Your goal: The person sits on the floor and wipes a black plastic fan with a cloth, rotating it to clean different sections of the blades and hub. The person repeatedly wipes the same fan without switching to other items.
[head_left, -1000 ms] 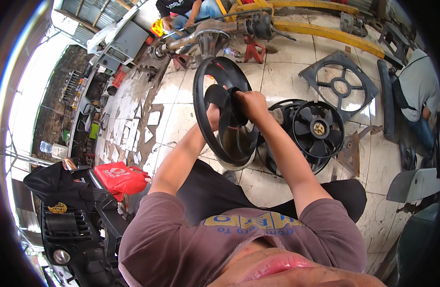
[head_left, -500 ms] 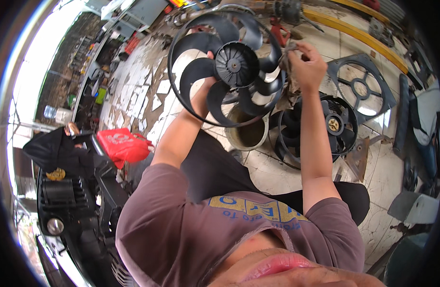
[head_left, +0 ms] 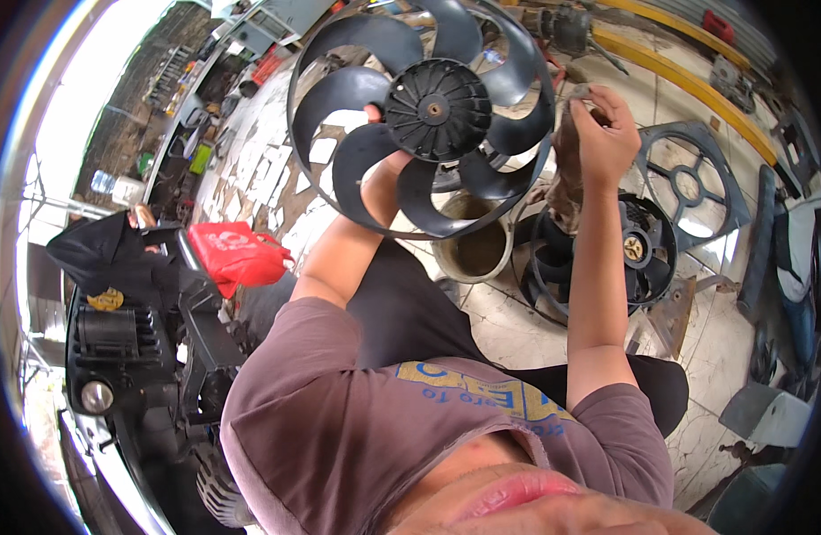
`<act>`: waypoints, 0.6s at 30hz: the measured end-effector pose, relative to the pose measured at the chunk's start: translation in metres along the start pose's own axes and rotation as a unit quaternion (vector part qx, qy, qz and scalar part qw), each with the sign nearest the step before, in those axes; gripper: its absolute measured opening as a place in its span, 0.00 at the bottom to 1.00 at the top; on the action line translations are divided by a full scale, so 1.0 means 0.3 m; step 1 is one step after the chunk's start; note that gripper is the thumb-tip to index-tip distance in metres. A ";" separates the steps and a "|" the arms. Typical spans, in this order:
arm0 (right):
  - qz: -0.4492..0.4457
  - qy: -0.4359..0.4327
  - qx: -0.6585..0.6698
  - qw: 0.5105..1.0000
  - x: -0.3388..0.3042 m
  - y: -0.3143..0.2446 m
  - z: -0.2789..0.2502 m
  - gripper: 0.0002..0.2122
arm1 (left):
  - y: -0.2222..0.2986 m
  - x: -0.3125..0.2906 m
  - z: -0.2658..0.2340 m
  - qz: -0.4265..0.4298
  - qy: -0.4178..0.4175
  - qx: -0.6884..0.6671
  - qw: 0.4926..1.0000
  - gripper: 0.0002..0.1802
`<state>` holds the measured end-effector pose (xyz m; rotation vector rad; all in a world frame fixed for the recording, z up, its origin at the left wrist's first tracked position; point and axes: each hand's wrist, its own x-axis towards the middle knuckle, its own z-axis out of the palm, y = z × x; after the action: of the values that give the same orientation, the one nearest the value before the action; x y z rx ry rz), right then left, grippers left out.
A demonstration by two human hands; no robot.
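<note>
A black radiator fan (head_left: 437,109), its curved blades joined by an outer ring, is raised in front of me. My left hand (head_left: 392,168) grips it from behind near the hub; a fingertip shows through a gap between blades, and the other fingers are hidden. To the right of the ring, my right hand (head_left: 608,138) pinches a dirty brown-grey rag (head_left: 565,178), which hangs down and stands slightly apart from the fan. Below the fan, a grey bucket (head_left: 442,254) with murky contents sits on the floor.
Behind my right forearm lies a second black fan (head_left: 667,267) in a round housing. Farther right is a square black fan shroud (head_left: 687,185). Yellow metal beams (head_left: 678,78) run along the back right. A red bag (head_left: 236,257) and a black vehicle (head_left: 116,334) are at left.
The fan has come up and a little left, looking larger and facing me more squarely. My right hand and the rag have moved right, away from the fan's ring.
</note>
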<state>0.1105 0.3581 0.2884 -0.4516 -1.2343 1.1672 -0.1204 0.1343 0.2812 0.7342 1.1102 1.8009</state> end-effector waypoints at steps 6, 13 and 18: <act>-0.044 -0.007 -0.053 0.998 -0.020 0.025 0.023 0.10 | -0.011 -0.020 -0.113 -0.018 0.025 0.027 0.999 0.41; 0.039 -0.055 0.047 0.997 -0.049 -0.040 0.061 0.14 | -0.057 0.042 -0.084 -0.020 0.013 0.018 1.000 0.42; 0.031 -0.121 0.025 0.992 -0.129 -0.062 0.122 0.10 | -0.091 0.032 -0.044 -0.013 -0.005 0.016 1.000 0.43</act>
<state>0.0902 0.3061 0.2968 -0.3185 -1.4029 1.3328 -0.1255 0.1439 0.2512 0.7434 1.1398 1.7597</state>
